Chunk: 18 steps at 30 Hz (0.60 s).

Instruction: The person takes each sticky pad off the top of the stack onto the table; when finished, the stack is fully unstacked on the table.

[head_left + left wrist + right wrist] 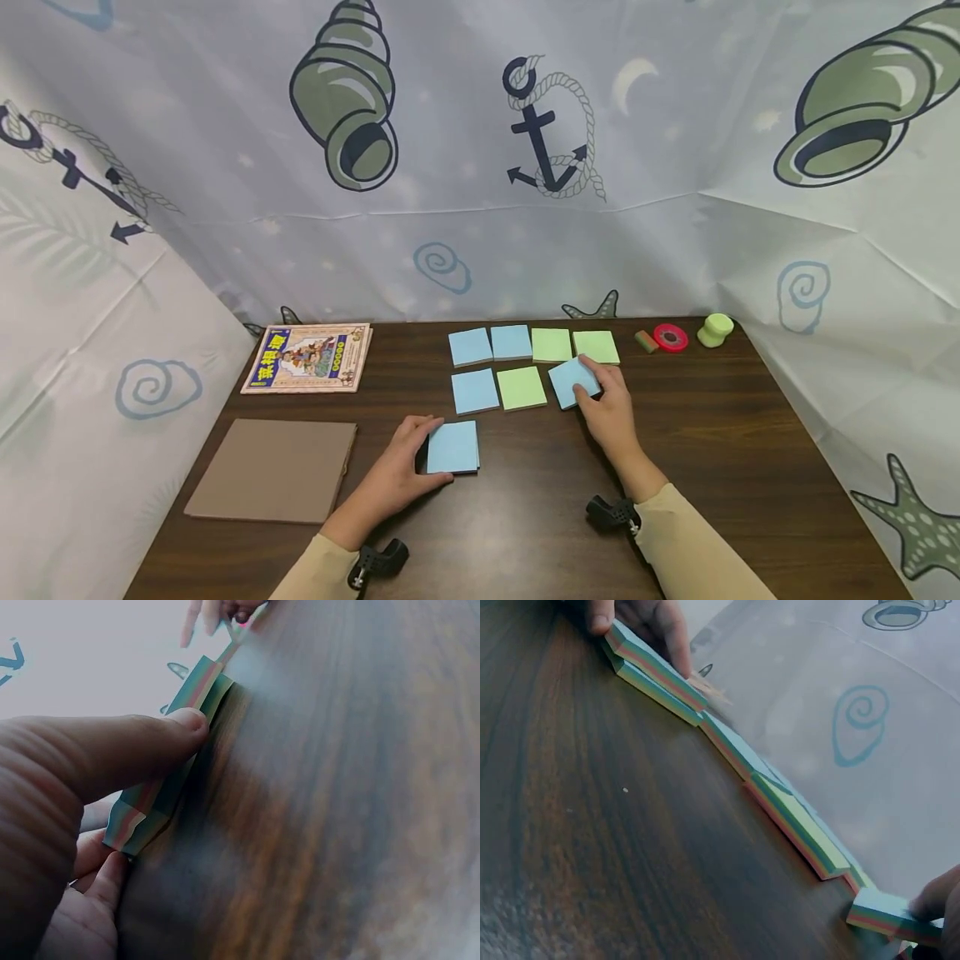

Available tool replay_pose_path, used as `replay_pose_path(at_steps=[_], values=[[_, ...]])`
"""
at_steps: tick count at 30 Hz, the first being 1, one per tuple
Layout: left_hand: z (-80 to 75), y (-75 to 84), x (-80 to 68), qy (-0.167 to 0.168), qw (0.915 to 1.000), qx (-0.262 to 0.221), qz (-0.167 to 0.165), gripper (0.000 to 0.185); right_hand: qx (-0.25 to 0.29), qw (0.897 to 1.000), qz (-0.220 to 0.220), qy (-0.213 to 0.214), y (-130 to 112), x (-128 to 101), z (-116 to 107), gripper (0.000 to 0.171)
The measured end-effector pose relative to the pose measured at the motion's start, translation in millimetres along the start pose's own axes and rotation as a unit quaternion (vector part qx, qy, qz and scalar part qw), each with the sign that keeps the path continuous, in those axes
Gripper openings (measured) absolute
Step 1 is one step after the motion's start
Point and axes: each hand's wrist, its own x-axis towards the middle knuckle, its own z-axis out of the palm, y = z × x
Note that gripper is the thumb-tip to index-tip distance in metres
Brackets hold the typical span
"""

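Observation:
My left hand (pixel 397 471) grips a stack of two blue-topped sticky note pads (pixel 453 447) by its edges, thumb on the near side, fingers at the far side. In the left wrist view its thumb presses against the layered edge of the pads (pixel 169 754). Farther right, my right hand (pixel 611 412) pinches another blue-topped sticky note pad (pixel 573 383), turned slightly askew. That pad is at the right end of a row with a blue pad (pixel 475 392) and a green pad (pixel 522 388). Behind lies a row of two blue pads (pixel 470 347) and two green pads (pixel 551 345).
At the back right stand a small brown-and-green block (pixel 645 341), a red ring-shaped roll (pixel 670 337) and a light green waisted object (pixel 715 330). A colourful booklet (pixel 307 358) lies back left, with a flat brown board (pixel 273 471) nearer. A printed curtain (pixel 465 167) borders the table.

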Motion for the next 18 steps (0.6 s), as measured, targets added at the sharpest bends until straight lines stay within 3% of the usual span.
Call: replay_pose_path(at_steps=[8, 18], values=[[0.0, 0.7, 0.9, 0.0, 1.0, 0.0, 0.004, 0.09, -0.111, 0.992, 0.015, -0.052, -2.8, 0.2, 1.7, 0.059], [0.9, 0.0, 0.5, 0.0, 1.0, -0.005, -0.002, 0.091, -0.153, 0.986, 0.0, -0.061, -5.8, -3.9, 5.2, 0.056]])
